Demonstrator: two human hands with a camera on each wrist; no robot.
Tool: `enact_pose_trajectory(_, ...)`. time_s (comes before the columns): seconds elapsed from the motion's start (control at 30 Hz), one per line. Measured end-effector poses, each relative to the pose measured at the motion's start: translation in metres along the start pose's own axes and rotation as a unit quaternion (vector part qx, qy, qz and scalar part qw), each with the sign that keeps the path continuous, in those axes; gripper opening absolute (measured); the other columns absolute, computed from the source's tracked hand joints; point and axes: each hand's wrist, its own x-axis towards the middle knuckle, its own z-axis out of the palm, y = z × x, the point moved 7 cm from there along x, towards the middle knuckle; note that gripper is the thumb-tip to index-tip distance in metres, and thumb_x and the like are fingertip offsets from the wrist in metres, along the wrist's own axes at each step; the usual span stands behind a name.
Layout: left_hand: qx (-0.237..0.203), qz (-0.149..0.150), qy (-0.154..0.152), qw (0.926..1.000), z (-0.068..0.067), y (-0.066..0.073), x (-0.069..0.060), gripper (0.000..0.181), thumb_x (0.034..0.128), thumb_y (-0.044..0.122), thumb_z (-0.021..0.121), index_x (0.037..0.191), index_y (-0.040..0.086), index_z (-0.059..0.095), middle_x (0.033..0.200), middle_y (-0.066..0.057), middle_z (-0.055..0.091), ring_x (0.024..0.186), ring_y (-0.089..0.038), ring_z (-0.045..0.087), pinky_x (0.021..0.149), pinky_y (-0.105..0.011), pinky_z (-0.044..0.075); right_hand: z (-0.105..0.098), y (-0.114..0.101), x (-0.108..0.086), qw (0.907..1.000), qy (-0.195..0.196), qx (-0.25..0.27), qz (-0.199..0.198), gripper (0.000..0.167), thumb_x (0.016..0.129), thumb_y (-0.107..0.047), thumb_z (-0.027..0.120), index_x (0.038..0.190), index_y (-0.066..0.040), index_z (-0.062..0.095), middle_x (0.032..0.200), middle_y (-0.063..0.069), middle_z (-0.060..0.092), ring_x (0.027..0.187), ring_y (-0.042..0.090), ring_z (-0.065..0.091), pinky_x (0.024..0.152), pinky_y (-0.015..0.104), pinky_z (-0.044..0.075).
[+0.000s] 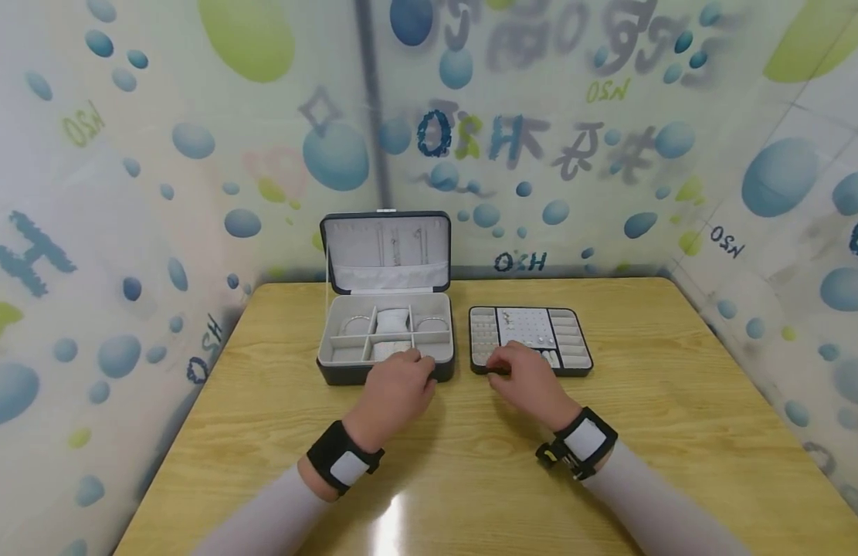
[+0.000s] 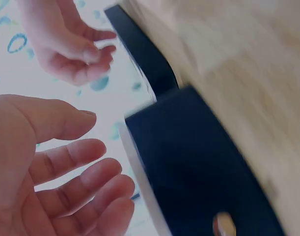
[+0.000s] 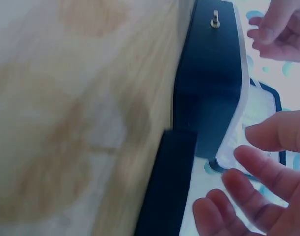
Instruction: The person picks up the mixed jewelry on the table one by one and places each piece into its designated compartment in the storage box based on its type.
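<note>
A dark jewelry box (image 1: 345, 376) stands on the table with its lid (image 1: 389, 278) raised. Thin necklaces (image 1: 394, 247) hang inside the lid. Bracelets (image 1: 355, 324) lie in the rear side compartments, and a white cushion (image 1: 391, 320) sits between them. To the right lies a flat jewelry tray (image 1: 583, 370), with small earrings (image 1: 508, 317) on its middle panel. My left hand (image 1: 395, 390) hovers at the box's front edge, fingers loosely bent around nothing. Over the tray's front edge is my right hand (image 1: 529, 382); its fingers (image 3: 253, 196) are apart and hold nothing.
The wooden table (image 1: 463, 479) extends in front of the box and off to both sides. A patterned curtain or wall (image 1: 574, 177) rises close behind the box and tray. On the box's front is a small metal clasp (image 2: 224, 224).
</note>
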Motion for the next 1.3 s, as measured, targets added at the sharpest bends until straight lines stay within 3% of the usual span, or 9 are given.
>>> enact_pose_trajectory(0.17,0.001,0.009,-0.033,0.9994,0.010,0.021,0.006,0.017,0.0908,0.026,0.083,0.095,0.012,0.073,0.079,0.000,0.064,0.066,-0.016,0.060,0.055,-0.030,0.050,-0.016,0.010,0.001,0.9997,-0.003,-0.024,0.006,0.009,0.091,-0.017,0.079,0.099,-0.013,0.078,0.090,-0.001,0.067,0.082,0.014,0.060,0.075,0.035,0.052)
enact_pose_trajectory(0.3,0.001,0.026,-0.037,0.9990,0.013,0.039,0.016,0.020,0.0928,0.029,0.081,0.100,0.011,0.074,0.085,-0.002,0.068,0.069,-0.017,0.064,0.059,-0.030,0.054,-0.034,0.017,0.004,0.9993,0.004,-0.032,0.020,0.010,0.092,-0.018,0.077,0.099,-0.011,0.078,0.089,0.003,0.067,0.081,0.018,0.060,0.073,0.038,0.051)
enact_pose_trajectory(0.5,-0.078,0.029,-0.057,0.9949,0.025,0.060,0.038,0.022,0.0947,0.029,0.078,0.103,0.009,0.075,0.086,-0.003,0.069,0.076,-0.019,0.066,0.069,-0.032,0.055,-0.056,0.041,0.009,0.9956,0.021,-0.064,0.066,0.016,0.094,-0.020,0.075,0.102,-0.006,0.077,0.098,0.011,0.073,0.091,0.027,0.068,0.080,0.047,0.057)
enact_pose_trajectory(0.77,-0.192,-0.053,-0.126,0.9718,0.058,0.071,0.073,0.044,0.0973,0.037,0.075,0.131,0.009,0.070,0.121,-0.010,0.072,0.107,-0.024,0.070,0.090,-0.038,0.058,-0.073,0.074,0.008,0.9891,0.029,-0.062,0.130,0.033,0.098,-0.022,0.070,0.119,0.003,0.072,0.117,0.025,0.071,0.107,0.040,0.067,0.092,0.057,0.056)
enact_pose_trajectory(0.9,-0.213,-0.099,-0.143,0.9614,0.072,0.072,0.084,0.057,0.0988,0.039,0.073,0.144,0.006,0.059,0.138,-0.017,0.066,0.124,-0.031,0.066,0.103,-0.042,0.055,-0.080,0.088,0.006,0.9846,0.050,-0.052,0.160,0.042,0.099,-0.024,0.066,0.129,0.005,0.068,0.127,0.030,0.065,0.115,0.046,0.063,0.097,0.061,0.052)
enact_pose_trajectory(1.07,-0.210,-0.144,-0.136,0.9576,0.082,0.071,0.094,0.067,0.0999,0.037,0.071,0.154,0.003,0.049,0.151,-0.021,0.056,0.142,-0.037,0.053,0.119,-0.046,0.045,-0.082,0.106,0.005,0.9787,0.053,-0.036,0.195,0.050,0.097,-0.024,0.062,0.136,0.007,0.062,0.135,0.036,0.057,0.119,0.050,0.059,0.099,0.064,0.050)
enact_pose_trajectory(1.3,-0.198,-0.167,-0.131,0.9570,0.095,0.065,0.096,0.070,0.0987,0.040,0.072,0.153,0.002,0.050,0.153,-0.020,0.054,0.143,-0.035,0.052,0.118,-0.045,0.046,-0.069,0.128,0.005,0.9676,-0.007,-0.025,0.251,0.063,0.100,-0.029,0.060,0.148,0.011,0.050,0.143,0.039,0.051,0.126,0.050,0.055,0.105,0.064,0.048)
